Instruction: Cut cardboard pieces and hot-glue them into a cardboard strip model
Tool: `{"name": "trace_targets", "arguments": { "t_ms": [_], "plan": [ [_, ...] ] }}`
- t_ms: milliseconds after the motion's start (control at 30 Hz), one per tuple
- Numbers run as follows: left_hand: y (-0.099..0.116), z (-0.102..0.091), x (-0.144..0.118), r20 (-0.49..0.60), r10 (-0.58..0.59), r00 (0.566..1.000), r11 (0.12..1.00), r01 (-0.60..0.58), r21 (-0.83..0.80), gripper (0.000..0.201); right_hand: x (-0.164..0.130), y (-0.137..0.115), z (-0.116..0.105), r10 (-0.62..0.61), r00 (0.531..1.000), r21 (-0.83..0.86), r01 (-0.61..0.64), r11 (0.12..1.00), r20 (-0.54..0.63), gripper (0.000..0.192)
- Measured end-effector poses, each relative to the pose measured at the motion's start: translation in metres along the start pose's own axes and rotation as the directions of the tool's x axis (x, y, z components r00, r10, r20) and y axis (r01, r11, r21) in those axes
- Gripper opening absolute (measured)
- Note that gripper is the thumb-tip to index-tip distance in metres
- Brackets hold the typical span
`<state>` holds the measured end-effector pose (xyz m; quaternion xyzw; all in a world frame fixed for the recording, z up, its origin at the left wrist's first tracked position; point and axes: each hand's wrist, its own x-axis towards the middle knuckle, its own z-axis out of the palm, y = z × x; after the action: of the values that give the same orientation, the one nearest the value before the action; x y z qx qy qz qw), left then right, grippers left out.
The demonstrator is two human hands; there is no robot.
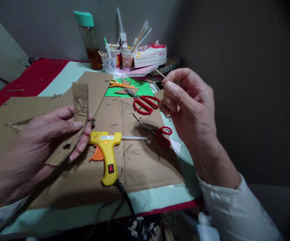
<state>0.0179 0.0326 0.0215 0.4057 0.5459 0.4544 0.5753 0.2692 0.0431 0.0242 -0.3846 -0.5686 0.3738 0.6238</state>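
Observation:
My left hand [46, 140] grips a folded strip of brown cardboard [80, 102], holding it up just left of the yellow hot glue gun [106, 150]. The glue gun lies on a big cardboard sheet [139, 160], its nozzle toward my left fingers and a glue stick poking out to the right. My right hand [185, 107] is raised at the right, fingertips pinched on a thin wooden stick [160, 73]. Beneath it lie large red scissors [145, 103] and smaller red scissors [161, 132].
At the back stand a bottle with a teal cap [89, 40], paper cups full of sticks and pens [117, 58] and a tissue pack [150, 55]. Orange scissors [119, 84] rest on green paper [142, 88]. The glue gun's black cord [127, 199] runs off the front edge.

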Motion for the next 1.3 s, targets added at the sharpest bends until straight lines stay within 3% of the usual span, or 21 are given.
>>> {"name": "trace_targets", "arguments": {
  "t_ms": [100, 200, 300, 467, 567, 767, 967, 1133, 1300],
  "plan": [
    [0.001, 0.000, -0.001, 0.140, 0.029, 0.990, 1.000, -0.029, -0.001, 0.017, -0.007, -0.008, 0.006, 0.040, 0.967, -0.169, 0.004, 0.986, 0.253, 0.011],
    [0.004, 0.002, -0.002, 0.121, 0.044, 0.992, 0.999, -0.044, 0.001, 0.012, -0.013, -0.011, 0.009, 0.029, 0.866, -0.316, 0.151, 0.937, 0.499, 0.014],
    [0.006, 0.005, -0.002, 0.114, 0.039, 0.993, 0.999, -0.040, -0.001, 0.013, -0.016, -0.010, 0.007, 0.014, 0.791, -0.374, 0.273, 0.886, 0.611, 0.019],
    [0.004, 0.007, -0.003, 0.088, 0.021, 0.996, 0.998, -0.015, -0.061, 0.016, -0.018, -0.010, 0.003, 0.229, 0.638, -0.532, 0.334, 0.778, 0.736, 0.017],
    [0.001, 0.004, -0.001, 0.066, 0.031, 0.997, 0.996, -0.025, -0.086, 0.017, -0.020, -0.013, 0.008, 0.282, 0.633, -0.603, 0.372, 0.705, 0.721, 0.019],
    [-0.004, 0.001, 0.000, 0.083, 0.018, 0.996, 0.994, -0.009, -0.113, 0.014, -0.024, -0.008, 0.017, 0.278, 0.577, -0.586, 0.456, 0.670, 0.768, 0.018],
    [-0.004, -0.001, -0.002, 0.121, 0.009, 0.993, 1.000, -0.008, -0.003, 0.016, -0.029, 0.001, 0.020, 0.278, 0.602, -0.618, 0.482, 0.621, 0.749, 0.021],
    [-0.002, -0.001, -0.003, 0.159, -0.016, 0.987, 1.000, 0.017, -0.011, 0.015, -0.031, 0.001, 0.023, 0.317, 0.581, -0.645, 0.533, 0.548, 0.749, 0.022],
    [-0.004, 0.000, -0.003, 0.189, -0.035, 0.981, 0.999, 0.035, 0.005, 0.015, -0.024, -0.005, 0.021, 0.321, 0.573, -0.639, 0.524, 0.564, 0.754, 0.015]
  ]
}}
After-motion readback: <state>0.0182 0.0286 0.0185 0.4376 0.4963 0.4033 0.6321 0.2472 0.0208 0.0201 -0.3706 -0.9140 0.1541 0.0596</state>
